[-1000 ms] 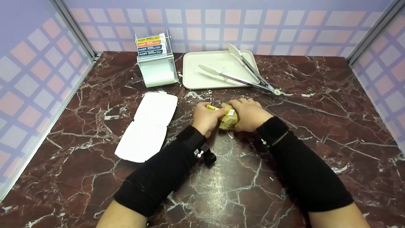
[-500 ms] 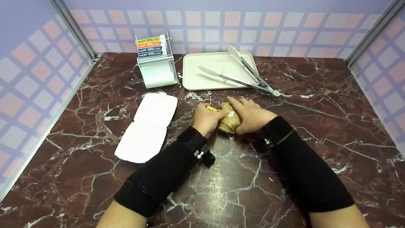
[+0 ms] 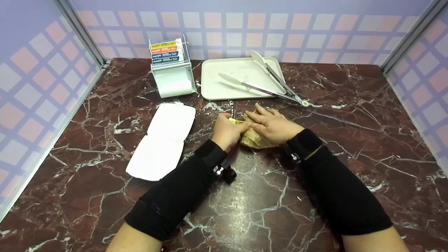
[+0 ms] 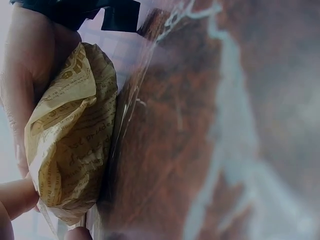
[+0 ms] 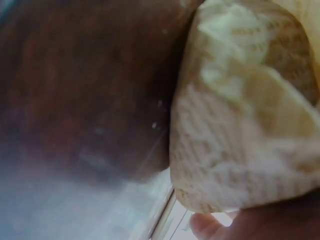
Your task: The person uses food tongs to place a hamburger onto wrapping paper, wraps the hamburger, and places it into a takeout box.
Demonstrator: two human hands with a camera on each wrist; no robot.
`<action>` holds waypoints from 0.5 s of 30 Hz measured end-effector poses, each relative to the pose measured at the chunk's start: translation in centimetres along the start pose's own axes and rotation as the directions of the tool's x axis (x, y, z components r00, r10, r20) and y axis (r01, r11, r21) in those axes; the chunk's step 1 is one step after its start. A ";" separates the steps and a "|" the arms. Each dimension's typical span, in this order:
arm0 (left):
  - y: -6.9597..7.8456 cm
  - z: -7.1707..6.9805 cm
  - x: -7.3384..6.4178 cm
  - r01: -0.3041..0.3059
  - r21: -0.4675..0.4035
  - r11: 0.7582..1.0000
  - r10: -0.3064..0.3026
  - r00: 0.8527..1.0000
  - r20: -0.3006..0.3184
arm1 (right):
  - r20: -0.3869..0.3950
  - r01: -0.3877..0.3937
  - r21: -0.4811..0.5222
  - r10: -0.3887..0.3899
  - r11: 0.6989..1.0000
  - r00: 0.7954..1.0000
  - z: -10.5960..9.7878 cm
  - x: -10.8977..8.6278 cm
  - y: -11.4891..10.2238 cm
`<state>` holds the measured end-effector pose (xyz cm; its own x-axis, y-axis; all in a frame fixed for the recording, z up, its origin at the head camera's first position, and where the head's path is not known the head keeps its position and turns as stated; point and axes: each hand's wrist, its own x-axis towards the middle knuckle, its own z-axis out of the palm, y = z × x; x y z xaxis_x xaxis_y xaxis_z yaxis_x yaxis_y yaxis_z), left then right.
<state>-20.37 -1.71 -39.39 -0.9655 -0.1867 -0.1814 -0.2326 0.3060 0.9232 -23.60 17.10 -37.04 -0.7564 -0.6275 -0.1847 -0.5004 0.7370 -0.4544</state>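
Observation:
A round parcel (image 3: 257, 140) in brown printed paper, shaped like a wrapped burger, sits on the table between both hands. My left hand (image 3: 227, 132) grips its left side, the thumb over a yellow sticker (image 3: 237, 121) that the hand partly hides. In the left wrist view, thumb and fingertip frame the lower end of the folded paper (image 4: 75, 145). Extended fingers of my right hand (image 3: 274, 127) lie across the parcel's top, covering the sticker's right end. The right wrist view shows the crinkled paper (image 5: 240, 135) close up, with fingers below it.
An opened white clamshell box (image 3: 162, 140) lies to the left. Behind it stands a sticker dispenser (image 3: 175, 82) with yellow, orange and blue label rolls. Metal tongs (image 3: 259, 89) lie spread on a cream tray (image 3: 213, 91) at the back. Small white crumbs dot the marbled table.
My right hand has shifted from gripping the parcel's right side to lying over its top and the sticker's right end. The parcel's right side now shows more spread paper. The left hand stays nearly still.

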 end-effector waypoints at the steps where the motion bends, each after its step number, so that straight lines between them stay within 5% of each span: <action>1: 0.0 -0.1 0.0 0.000 0.007 1.000 0.000 1.000 0.003 | 0.002 -0.009 0.004 0.009 1.000 1.000 0.0 0.0 -0.1; 9: 0.0 -0.8 -0.1 -0.032 0.141 0.989 0.037 0.999 -0.030 | 0.045 -0.049 0.038 0.047 0.998 0.998 0.0 -0.1 0.0; 15: 0.0 -1.3 0.0 -0.154 0.344 0.926 0.174 0.984 -0.028 | 0.063 -0.062 0.032 0.060 0.998 0.996 -0.1 -0.5 0.2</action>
<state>-20.26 -2.92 -39.01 -0.9876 -0.1569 -0.0085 -0.1072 0.6333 0.7665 -23.38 17.60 -36.95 -0.7570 -0.5969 -0.2659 -0.4392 0.7660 -0.4695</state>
